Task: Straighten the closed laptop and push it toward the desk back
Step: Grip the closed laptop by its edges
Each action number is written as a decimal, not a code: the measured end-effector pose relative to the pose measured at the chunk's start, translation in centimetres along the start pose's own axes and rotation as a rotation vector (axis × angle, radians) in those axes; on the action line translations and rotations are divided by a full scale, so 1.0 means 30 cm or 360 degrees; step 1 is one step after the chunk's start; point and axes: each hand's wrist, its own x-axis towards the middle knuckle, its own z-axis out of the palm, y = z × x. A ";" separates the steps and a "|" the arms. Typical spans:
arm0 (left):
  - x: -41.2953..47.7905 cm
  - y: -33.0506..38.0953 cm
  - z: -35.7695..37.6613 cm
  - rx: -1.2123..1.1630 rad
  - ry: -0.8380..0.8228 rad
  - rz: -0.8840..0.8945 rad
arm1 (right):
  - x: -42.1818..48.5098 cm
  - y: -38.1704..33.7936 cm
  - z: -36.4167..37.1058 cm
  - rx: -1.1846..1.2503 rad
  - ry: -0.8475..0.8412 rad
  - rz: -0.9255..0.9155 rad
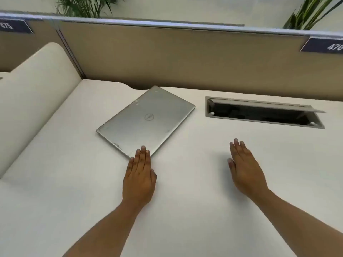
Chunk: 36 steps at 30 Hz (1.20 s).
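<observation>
A closed silver laptop point(146, 119) lies skewed on the white desk point(185, 182), its far corner close to the tan partition point(185, 58) at the desk back. My left hand point(139, 177) is flat and empty, its fingertips resting on the laptop's nearest corner. My right hand point(245, 167) hovers flat over the desk to the right of the laptop, fingers extended, holding nothing and well apart from the laptop.
An open cable hatch point(263, 113) with a raised lid is sunk into the desk to the right of the laptop. A cream curved divider point(33, 93) borders the left side. Plants point(85, 6) stand behind the partition.
</observation>
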 end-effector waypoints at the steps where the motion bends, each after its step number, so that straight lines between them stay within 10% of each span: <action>1: -0.019 0.006 0.006 -0.0033 -0.0037 -0.0078 | -0.019 -0.002 0.019 0.0027 -0.0062 0.0025; 12: -0.109 0.033 0.027 -0.0447 -0.0104 -0.0475 | -0.087 0.001 0.086 0.0015 -0.0190 0.0066; 24: 0.095 -0.012 -0.145 -0.1817 0.0350 -0.2088 | 0.404 -0.100 -0.004 0.0074 -0.0353 0.0098; 36: 0.228 -0.087 -0.116 -0.2180 0.0279 -0.2263 | 0.969 -0.321 0.022 0.0229 -0.0545 0.0259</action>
